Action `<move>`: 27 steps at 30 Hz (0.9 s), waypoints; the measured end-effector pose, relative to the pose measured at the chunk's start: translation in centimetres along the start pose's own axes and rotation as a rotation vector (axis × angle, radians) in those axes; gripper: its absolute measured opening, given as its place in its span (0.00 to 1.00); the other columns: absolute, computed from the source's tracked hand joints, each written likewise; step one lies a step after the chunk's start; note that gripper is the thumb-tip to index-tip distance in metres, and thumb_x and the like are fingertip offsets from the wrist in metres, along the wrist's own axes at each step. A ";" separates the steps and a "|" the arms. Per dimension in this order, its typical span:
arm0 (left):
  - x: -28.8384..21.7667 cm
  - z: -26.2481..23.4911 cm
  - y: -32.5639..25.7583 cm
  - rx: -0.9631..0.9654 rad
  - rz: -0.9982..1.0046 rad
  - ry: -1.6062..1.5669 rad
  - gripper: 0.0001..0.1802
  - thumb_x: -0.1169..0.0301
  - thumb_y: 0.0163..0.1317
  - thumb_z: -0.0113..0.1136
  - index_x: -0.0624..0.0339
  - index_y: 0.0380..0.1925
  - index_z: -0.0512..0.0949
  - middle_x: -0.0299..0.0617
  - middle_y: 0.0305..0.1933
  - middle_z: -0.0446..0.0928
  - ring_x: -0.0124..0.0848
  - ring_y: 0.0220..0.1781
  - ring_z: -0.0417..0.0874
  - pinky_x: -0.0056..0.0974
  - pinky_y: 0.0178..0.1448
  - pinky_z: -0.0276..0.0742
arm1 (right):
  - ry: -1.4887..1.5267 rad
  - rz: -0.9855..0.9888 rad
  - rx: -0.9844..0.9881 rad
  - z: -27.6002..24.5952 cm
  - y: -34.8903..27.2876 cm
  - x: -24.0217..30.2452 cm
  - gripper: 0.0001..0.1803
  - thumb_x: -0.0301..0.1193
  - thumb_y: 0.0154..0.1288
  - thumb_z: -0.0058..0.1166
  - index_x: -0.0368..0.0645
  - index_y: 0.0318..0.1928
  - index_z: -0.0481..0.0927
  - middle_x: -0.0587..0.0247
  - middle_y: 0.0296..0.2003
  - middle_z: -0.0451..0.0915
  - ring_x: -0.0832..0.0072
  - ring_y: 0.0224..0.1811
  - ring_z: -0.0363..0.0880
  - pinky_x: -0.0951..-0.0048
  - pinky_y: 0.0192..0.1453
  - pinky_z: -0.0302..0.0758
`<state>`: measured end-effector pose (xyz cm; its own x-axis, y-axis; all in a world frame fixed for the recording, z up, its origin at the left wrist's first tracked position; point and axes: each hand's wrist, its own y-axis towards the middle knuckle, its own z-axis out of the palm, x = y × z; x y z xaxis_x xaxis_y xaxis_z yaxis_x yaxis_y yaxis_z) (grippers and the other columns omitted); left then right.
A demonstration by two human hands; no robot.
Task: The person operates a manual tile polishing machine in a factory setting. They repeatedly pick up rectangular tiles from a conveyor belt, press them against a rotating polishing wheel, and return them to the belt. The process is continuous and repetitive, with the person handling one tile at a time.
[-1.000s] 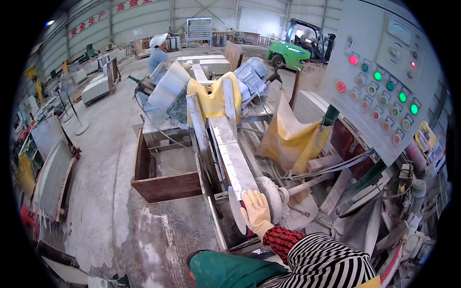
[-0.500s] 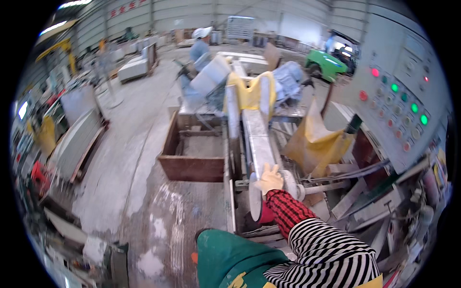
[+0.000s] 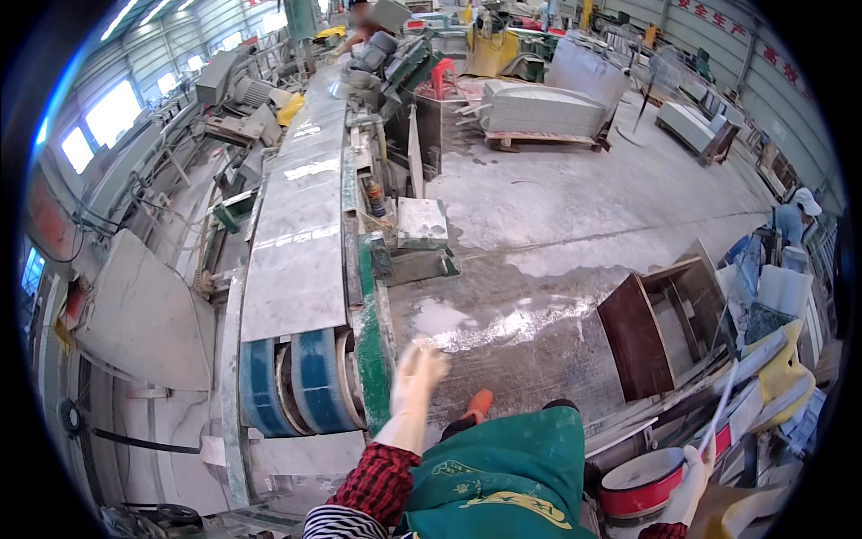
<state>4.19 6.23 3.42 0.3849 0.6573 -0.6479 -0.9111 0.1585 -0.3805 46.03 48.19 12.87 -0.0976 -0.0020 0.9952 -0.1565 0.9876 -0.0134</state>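
My left hand, in a pale glove, is raised over the floor beside the green edge of a roller conveyor. Its fingers are loosely bent and somewhat blurred, with nothing seen in them. On that conveyor lies a long pale stone slab, its near end by blue belt-covered rollers. At the lower right my gloved right hand is beside a red-sided round drum, fingers stretched along a narrow pale strip. Whether they touch the strip is unclear.
A brown open-topped box stands on the wet floor at right. Stacked slabs sit on a pallet farther off. A person in a white cap is at far right; another person is beyond the conveyor. A large slab leans at left.
My view has swung left from the narrow stone strip and control panel to the conveyor. My left hand has come into view; the right now appears at the lower right by the drum.
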 end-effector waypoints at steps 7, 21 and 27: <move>0.3 10.5 -8.2 0.579 -0.396 0.132 0.37 0.57 0.81 0.58 0.59 0.82 0.60 0.56 0.78 0.71 0.47 0.73 0.80 0.45 0.76 0.79 | -0.045 -0.148 0.914 20.2 -5.6 7.5 0.52 0.20 0.39 0.73 0.44 0.73 0.77 0.60 0.68 0.77 0.67 0.68 0.77 0.67 0.72 0.74; -11.5 -7.0 -9.2 -0.168 0.352 -0.055 0.24 0.76 0.76 0.56 0.62 0.70 0.66 0.54 0.68 0.77 0.52 0.70 0.81 0.63 0.71 0.80 | -0.298 -1.405 1.531 38.9 -21.6 11.3 0.38 0.40 0.53 0.78 0.46 0.64 0.77 0.47 0.68 0.73 0.48 0.70 0.74 0.54 0.75 0.73; -15.3 -15.7 -5.1 -0.392 0.427 -0.055 0.25 0.75 0.77 0.55 0.64 0.71 0.64 0.58 0.69 0.74 0.56 0.71 0.79 0.65 0.73 0.78 | -0.584 -0.923 1.333 34.9 -12.4 5.6 0.33 0.41 0.64 0.73 0.48 0.67 0.80 0.45 0.77 0.69 0.47 0.80 0.65 0.53 0.83 0.64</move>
<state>5.31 -16.23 4.90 -0.0227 0.6422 -0.7662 -0.8573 -0.4068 -0.3156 13.09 30.43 15.26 0.2178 -0.7995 0.5598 -0.9759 -0.1730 0.1327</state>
